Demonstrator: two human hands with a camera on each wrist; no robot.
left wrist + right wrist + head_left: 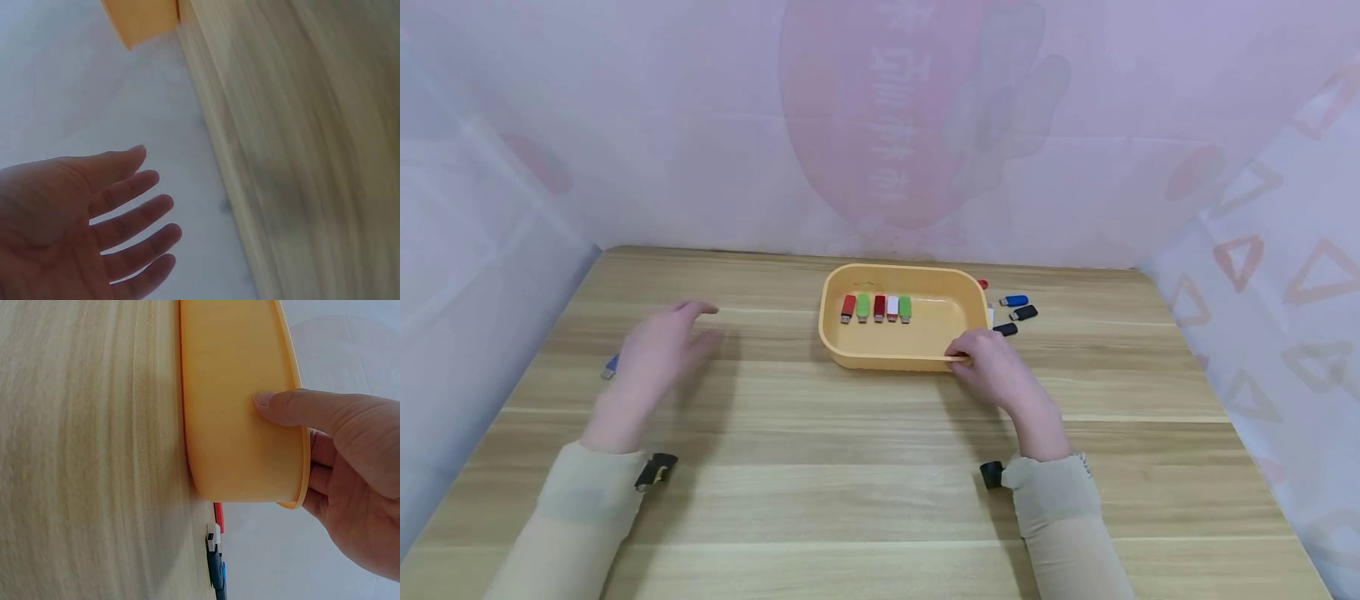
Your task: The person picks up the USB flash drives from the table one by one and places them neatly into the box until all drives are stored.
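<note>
A yellow tray (887, 360) sits at the middle back of the wooden table (850, 467). Inside it, several USB sticks (877, 307) lie in a row: red, green, red, white, green. My right hand (970, 354) grips the tray's near right corner. In the right wrist view the thumb (294, 406) presses the tray's outer wall (237, 412) and the other fingers curl over the rim. My left hand (662, 346) hovers over the table's left side, fingers straight and spread (125, 212), holding nothing. A small blue stick (610, 367) lies just left of it.
Loose sticks lie right of the tray: a blue one (1013, 300), a black one (1023, 312), a dark one (1005, 329); some also show below the tray (215, 562). Pale curtain walls (880, 125) close the table's back and sides.
</note>
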